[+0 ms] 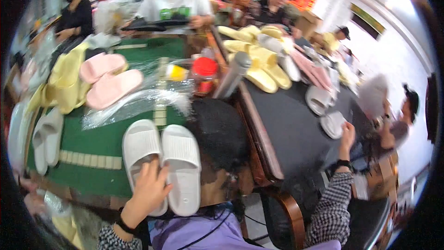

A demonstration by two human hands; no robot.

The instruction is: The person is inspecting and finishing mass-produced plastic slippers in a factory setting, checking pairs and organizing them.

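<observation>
A pair of white ridged slippers (182,172) lies side by side at the near edge of the green table, toes pointing away from me. My left hand (150,186) rests over the left slipper of the pair, its fingers stretched out and partly covering the footbed. Far out to the right, my right hand (348,135) is closed at the edge of a single white slipper (332,125) on the black table. Just beyond that one lies a greyish slipper (319,100). The fingertips of my right hand are small and somewhat blurred.
Pink slippers (114,89), yellow slippers (69,81) and clear plastic wrap (134,106) cover the green table's far part. A red-lidded jar (205,76) and a grey tumbler (233,75) stand by the wooden edge. More yellow slippers (266,65) crowd the black table. Several people work around.
</observation>
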